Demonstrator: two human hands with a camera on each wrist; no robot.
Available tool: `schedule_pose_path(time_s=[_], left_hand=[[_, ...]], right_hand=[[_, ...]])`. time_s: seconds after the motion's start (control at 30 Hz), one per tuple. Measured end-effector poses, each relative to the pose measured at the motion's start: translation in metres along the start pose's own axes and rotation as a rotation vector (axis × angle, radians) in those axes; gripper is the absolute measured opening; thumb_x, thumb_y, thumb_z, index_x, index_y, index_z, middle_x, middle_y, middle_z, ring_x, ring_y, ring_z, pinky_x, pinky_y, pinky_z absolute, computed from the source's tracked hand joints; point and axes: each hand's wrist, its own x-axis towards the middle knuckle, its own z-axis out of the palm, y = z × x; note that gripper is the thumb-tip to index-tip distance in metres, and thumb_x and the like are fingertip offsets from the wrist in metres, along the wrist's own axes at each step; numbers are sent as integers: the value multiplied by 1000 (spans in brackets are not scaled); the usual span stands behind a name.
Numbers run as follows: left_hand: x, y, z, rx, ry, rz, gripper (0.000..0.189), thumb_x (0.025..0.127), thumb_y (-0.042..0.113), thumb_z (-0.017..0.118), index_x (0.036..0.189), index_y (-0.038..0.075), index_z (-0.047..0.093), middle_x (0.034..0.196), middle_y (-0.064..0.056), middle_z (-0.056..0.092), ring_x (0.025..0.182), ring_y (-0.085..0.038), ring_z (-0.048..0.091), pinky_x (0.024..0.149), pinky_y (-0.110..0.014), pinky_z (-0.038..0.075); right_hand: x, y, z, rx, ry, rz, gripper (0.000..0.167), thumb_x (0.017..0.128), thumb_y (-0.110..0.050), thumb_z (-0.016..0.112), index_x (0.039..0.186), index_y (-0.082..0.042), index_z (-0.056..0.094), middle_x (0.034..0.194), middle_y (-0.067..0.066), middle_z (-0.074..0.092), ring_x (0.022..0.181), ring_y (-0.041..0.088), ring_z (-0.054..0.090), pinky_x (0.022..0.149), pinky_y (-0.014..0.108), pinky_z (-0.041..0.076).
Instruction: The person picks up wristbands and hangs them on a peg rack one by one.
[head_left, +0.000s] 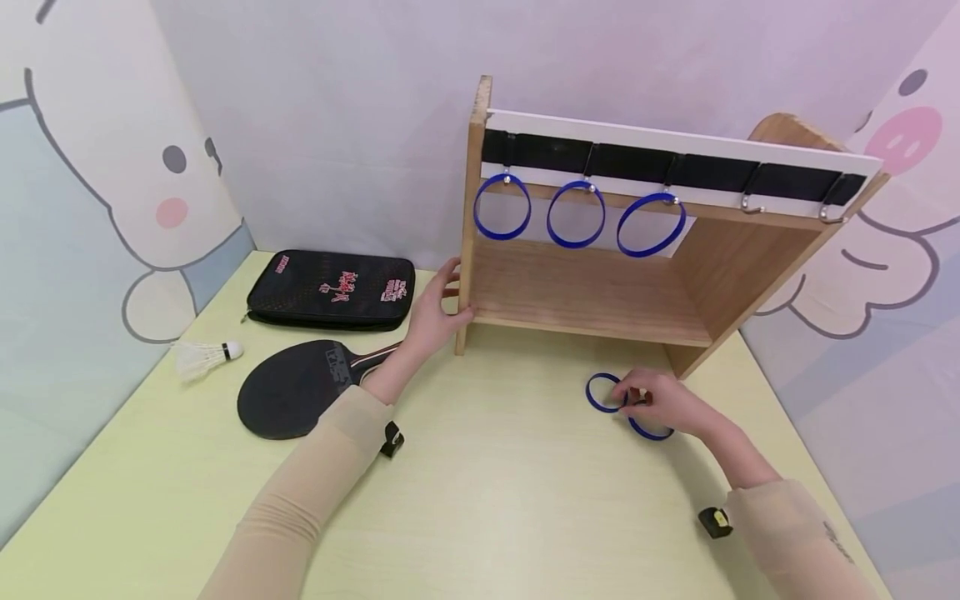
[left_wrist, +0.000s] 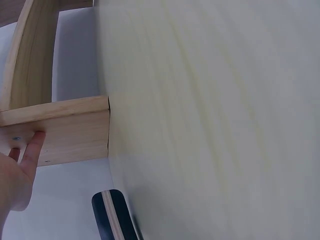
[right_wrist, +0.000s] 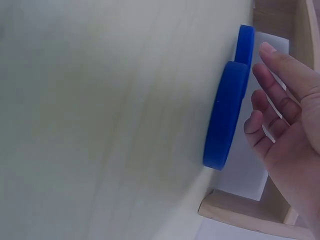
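My left hand (head_left: 431, 317) rests against the outer left side of a wooden rack (head_left: 592, 287), fingertips and thumb touching the panel. In the left wrist view, fingers (left_wrist: 34, 150) lie on that panel's face. The right hand (head_left: 660, 402) hovers over two blue rings on the table, a left one (head_left: 590, 397) and a nearer one (head_left: 651, 434) partly hidden beneath it. Loosely bent fingers (right_wrist: 272, 82) show nothing held in the right wrist view. Three more blue rings hang from the rack's front hooks: left (head_left: 476, 218), middle (head_left: 550, 225) and right (head_left: 630, 252).
Two metal hooks at the rack's right, one of them an end hook (head_left: 827, 217), bear no ring. On the left lie a black printed zip case (head_left: 322, 292), a table tennis bat (head_left: 288, 396) partly under the left forearm, and a white shuttlecock (head_left: 198, 360).
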Motion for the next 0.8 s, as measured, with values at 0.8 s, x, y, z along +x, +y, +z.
schedule_pose_path(time_s=[0.8], left_hand=[[-2, 1, -1, 0, -12, -9, 81, 79, 10, 69, 148, 26, 29, 134, -11, 49, 112, -29, 57, 78, -42, 57]], right_hand=[[5, 5, 2, -89, 6, -139, 20, 74, 1, 75, 86, -15, 70, 84, -7, 65, 68, -1, 51, 54, 19, 47]])
